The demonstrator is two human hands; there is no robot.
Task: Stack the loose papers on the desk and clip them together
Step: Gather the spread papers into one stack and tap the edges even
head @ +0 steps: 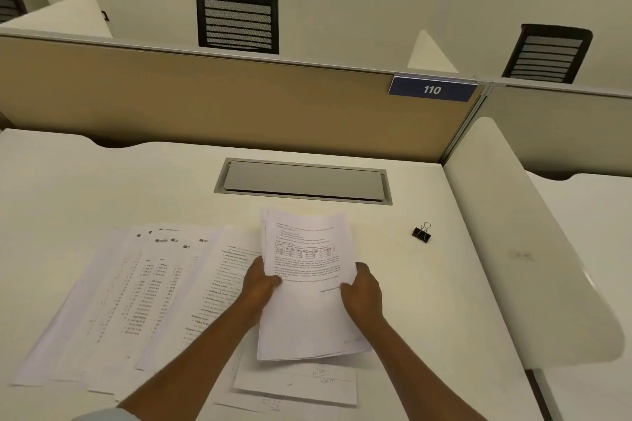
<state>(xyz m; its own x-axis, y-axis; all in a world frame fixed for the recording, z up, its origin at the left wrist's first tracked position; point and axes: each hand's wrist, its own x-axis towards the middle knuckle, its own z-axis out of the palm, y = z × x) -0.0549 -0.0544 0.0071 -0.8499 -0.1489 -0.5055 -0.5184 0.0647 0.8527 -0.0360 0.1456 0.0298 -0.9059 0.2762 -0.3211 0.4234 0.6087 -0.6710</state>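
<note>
A gathered stack of printed papers [304, 284] is held above the white desk [427, 301], tilted up toward me. My left hand [258, 285] grips its left edge and my right hand [362, 290] grips its right edge. Several loose printed sheets [136, 301] lie fanned out on the desk to the left of the stack. More loose sheets [297, 386] lie flat under and in front of the held stack. A black binder clip [422, 233] sits on the desk to the right, apart from both hands.
A grey cable hatch [304, 181] is set into the desk behind the papers. A tan partition [205, 102] with a blue "110" tag [432, 89] closes the back. A white curved divider [519, 243] bounds the right side. Black chairs [237, 21] stand beyond.
</note>
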